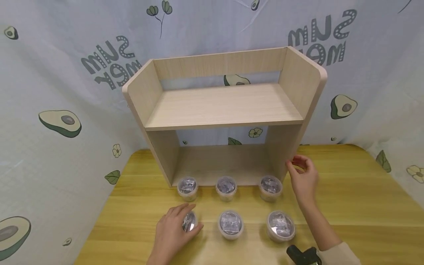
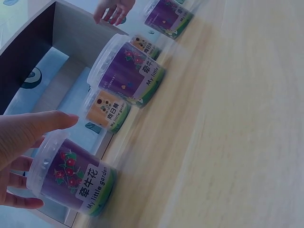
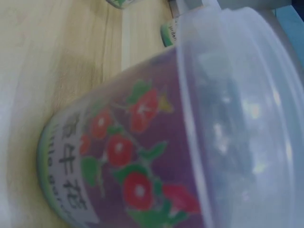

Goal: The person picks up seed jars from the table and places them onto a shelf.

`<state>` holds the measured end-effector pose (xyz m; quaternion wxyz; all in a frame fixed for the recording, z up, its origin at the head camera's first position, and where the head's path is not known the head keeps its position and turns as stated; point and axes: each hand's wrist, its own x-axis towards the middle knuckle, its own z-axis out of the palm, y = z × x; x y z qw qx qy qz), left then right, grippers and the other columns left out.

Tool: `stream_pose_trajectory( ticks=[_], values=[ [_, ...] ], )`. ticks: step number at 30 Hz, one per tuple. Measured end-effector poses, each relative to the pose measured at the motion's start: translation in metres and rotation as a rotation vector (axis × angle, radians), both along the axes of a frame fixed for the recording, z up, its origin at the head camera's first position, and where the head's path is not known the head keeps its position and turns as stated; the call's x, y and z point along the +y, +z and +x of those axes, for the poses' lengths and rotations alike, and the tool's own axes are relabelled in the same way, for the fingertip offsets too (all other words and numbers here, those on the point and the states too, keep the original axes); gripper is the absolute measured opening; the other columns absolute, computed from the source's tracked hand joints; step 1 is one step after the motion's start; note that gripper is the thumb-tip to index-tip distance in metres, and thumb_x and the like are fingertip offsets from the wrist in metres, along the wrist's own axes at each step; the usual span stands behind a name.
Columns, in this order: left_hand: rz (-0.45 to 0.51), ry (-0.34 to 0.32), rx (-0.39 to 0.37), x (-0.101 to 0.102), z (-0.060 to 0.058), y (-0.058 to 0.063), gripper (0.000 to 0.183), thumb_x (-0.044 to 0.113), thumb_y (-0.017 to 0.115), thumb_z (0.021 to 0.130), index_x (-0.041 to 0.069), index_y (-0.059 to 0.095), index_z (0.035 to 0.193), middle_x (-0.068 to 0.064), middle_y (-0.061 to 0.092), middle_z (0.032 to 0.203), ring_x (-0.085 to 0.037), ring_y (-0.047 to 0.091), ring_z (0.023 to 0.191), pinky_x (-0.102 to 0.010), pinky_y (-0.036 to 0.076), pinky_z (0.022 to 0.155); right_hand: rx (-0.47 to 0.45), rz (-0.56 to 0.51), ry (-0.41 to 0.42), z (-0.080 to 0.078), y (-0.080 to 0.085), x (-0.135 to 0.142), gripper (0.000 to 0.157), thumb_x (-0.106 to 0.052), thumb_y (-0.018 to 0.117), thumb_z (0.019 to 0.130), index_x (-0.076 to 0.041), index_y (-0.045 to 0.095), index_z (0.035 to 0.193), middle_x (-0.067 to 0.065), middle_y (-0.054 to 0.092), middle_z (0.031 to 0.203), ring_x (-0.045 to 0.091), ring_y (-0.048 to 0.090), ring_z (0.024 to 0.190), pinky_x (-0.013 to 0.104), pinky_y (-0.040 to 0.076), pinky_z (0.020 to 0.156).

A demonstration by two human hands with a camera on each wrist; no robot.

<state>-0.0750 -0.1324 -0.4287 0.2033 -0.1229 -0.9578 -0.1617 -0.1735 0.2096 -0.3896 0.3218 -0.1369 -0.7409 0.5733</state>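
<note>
My left hand [image 1: 173, 231] is spread around the front-left plastic cup [image 1: 190, 221], thumb and fingers on opposite sides of its lid; a gap shows beside the thumb. In the left wrist view this cup [image 2: 78, 175] stands upright with a purple label of red flowers. Beside the lower right side panel of a wooden shelf [image 1: 225, 105] is my right hand [image 1: 304, 180], fingers loosely bent and holding nothing; whether the fingertips touch the panel I cannot tell. A purple-labelled cup [image 3: 128, 156] fills much of the right wrist view.
Two more front-row cups, the middle one [image 1: 230, 224] and right one [image 1: 281, 226], stand on the wooden table [image 1: 357, 191]. Behind them, at the shelf's front edge, is a row of orange-labelled cups [image 2: 108, 110]. A printed curtain [image 1: 66, 158] hangs behind.
</note>
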Motion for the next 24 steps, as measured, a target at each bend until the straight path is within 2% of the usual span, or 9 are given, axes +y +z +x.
stream_pose_trajectory(
  ticks=[5, 13, 17, 24],
  values=[
    [0.001, -0.002, -0.010, 0.000, 0.002, -0.003, 0.054, 0.051, 0.076, 0.064, 0.024, 0.066, 0.110, 0.002, 0.066, 0.109, -0.016, 0.061, 0.097, -0.037, 0.053, 0.070, -0.023, -0.052, 0.010, -0.003, -0.001, 0.000, 0.017, -0.008, 0.067, 0.082, -0.009, 0.059, 0.096, -0.020, 0.054, 0.080, -0.006, 0.054, 0.078, 0.006, 0.042, 0.065],
    [0.016, 0.008, -0.015, -0.001, 0.004, -0.005, 0.054, 0.049, 0.077, 0.063, 0.023, 0.067, 0.109, 0.001, 0.065, 0.110, -0.016, 0.061, 0.097, -0.038, 0.053, 0.068, -0.013, -0.097, 0.024, -0.008, -0.004, -0.001, 0.017, -0.005, 0.068, 0.080, -0.015, 0.058, 0.090, -0.020, 0.055, 0.077, -0.006, 0.055, 0.075, 0.005, 0.043, 0.064],
    [0.023, 0.000, -0.028, -0.002, 0.005, -0.003, 0.055, 0.048, 0.078, 0.063, 0.022, 0.067, 0.110, -0.001, 0.065, 0.110, -0.018, 0.061, 0.098, -0.038, 0.053, 0.067, -0.005, -0.183, 0.041, -0.011, -0.005, -0.002, 0.019, -0.001, 0.068, 0.079, -0.013, 0.057, 0.089, -0.017, 0.056, 0.078, -0.004, 0.056, 0.076, 0.005, 0.044, 0.065],
    [-0.002, -0.009, -0.036, -0.003, 0.004, 0.001, 0.053, 0.045, 0.079, 0.063, 0.021, 0.067, 0.109, -0.003, 0.065, 0.111, -0.019, 0.061, 0.098, -0.039, 0.053, 0.065, 0.047, -0.324, 0.053, -0.014, -0.004, -0.004, 0.025, 0.005, 0.067, 0.077, -0.018, 0.058, 0.082, -0.012, 0.058, 0.077, 0.000, 0.057, 0.075, 0.006, 0.044, 0.065]
  ],
)
